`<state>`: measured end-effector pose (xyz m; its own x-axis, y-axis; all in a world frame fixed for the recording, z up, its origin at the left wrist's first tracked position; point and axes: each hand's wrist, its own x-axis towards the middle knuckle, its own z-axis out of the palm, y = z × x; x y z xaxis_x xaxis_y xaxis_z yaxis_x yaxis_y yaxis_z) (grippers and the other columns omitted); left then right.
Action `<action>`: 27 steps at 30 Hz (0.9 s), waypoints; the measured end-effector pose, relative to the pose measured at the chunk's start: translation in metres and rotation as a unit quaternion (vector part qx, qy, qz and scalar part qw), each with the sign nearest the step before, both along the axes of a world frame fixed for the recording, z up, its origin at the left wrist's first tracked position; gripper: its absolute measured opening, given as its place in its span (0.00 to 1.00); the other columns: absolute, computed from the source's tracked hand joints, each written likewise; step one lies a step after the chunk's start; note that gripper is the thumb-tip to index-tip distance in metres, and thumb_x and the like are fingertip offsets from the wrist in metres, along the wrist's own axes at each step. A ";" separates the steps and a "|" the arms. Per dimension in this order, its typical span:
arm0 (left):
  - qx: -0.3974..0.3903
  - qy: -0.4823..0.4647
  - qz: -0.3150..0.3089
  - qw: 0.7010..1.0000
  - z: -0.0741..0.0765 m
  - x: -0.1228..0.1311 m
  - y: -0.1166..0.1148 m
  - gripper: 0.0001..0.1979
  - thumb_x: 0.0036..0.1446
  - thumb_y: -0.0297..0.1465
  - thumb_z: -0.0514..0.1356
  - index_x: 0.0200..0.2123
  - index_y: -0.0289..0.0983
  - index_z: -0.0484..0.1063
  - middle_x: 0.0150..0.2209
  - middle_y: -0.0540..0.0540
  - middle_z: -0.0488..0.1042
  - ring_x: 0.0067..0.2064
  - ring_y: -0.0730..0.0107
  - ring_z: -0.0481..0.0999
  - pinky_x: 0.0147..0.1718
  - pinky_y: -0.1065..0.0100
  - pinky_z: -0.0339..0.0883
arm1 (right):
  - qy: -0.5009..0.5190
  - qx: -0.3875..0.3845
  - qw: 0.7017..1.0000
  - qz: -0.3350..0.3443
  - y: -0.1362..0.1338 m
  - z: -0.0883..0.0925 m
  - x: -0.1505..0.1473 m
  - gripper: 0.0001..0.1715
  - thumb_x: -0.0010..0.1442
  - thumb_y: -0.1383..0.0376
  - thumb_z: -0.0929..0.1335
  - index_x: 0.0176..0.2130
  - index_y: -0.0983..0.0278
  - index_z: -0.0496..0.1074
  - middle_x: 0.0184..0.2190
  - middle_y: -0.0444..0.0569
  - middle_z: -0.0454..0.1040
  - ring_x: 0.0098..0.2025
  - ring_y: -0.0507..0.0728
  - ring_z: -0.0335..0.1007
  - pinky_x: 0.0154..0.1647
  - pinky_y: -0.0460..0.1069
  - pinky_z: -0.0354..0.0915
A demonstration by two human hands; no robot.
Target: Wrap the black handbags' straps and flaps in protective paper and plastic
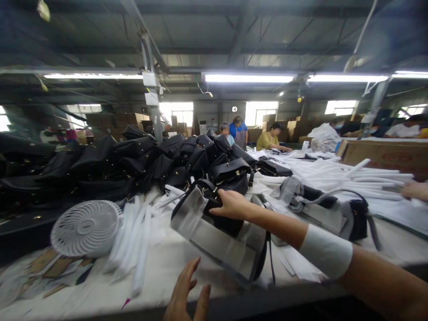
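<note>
In the head view, a black handbag (223,244) with pale protective wrapping on its side lies tilted on the white-covered table. My right hand (232,205) reaches over its upper edge by the handle, thumb and fingers on the dark part; the far fingers are hidden. Below it, at the table's front edge, is my left hand (187,292), fingers apart and holding nothing, not touching the bag. A second partly wrapped bag (329,211) with a grey strap lies to the right. White tubes (132,236) of soft padding rest on the left.
Black bags (187,154) are heaped along the back left. A white fan (86,227) stands among cardboard scraps (55,267). More white tubes (354,174) spread at right before a cardboard box (384,154). Another person's hand (416,191) shows at the right edge; several co-workers sit or stand beyond.
</note>
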<state>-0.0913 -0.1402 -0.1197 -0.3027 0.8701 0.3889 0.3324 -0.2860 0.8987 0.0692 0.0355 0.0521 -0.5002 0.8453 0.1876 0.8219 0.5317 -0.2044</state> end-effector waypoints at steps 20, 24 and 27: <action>-0.120 -0.076 -0.093 0.986 0.015 0.019 0.054 0.37 0.64 0.52 0.44 0.67 0.34 0.52 0.70 0.43 0.48 0.71 0.62 0.42 0.68 0.59 0.38 | 0.537 -0.082 0.836 -0.078 -0.037 -0.121 0.038 0.35 0.71 0.53 0.44 0.57 0.68 0.62 0.52 0.63 0.73 0.53 0.62 0.74 0.49 0.56 0.71; -0.123 -0.063 -0.083 0.987 0.016 0.028 0.068 0.38 0.64 0.52 0.40 0.68 0.32 0.49 0.71 0.41 0.45 0.71 0.62 0.40 0.68 0.60 0.34 | 0.599 -0.063 0.789 -0.121 -0.040 -0.159 0.047 0.40 0.68 0.51 0.40 0.61 0.67 0.58 0.51 0.61 0.73 0.58 0.63 0.68 0.55 0.60 0.68; -0.113 -0.050 -0.083 0.989 0.012 0.038 0.076 0.36 0.65 0.50 0.42 0.68 0.33 0.48 0.71 0.42 0.45 0.71 0.63 0.39 0.68 0.60 0.33 | 0.618 -0.081 0.771 -0.130 -0.046 -0.169 0.048 0.40 0.67 0.45 0.46 0.61 0.66 0.60 0.51 0.61 0.73 0.60 0.65 0.66 0.57 0.62 0.65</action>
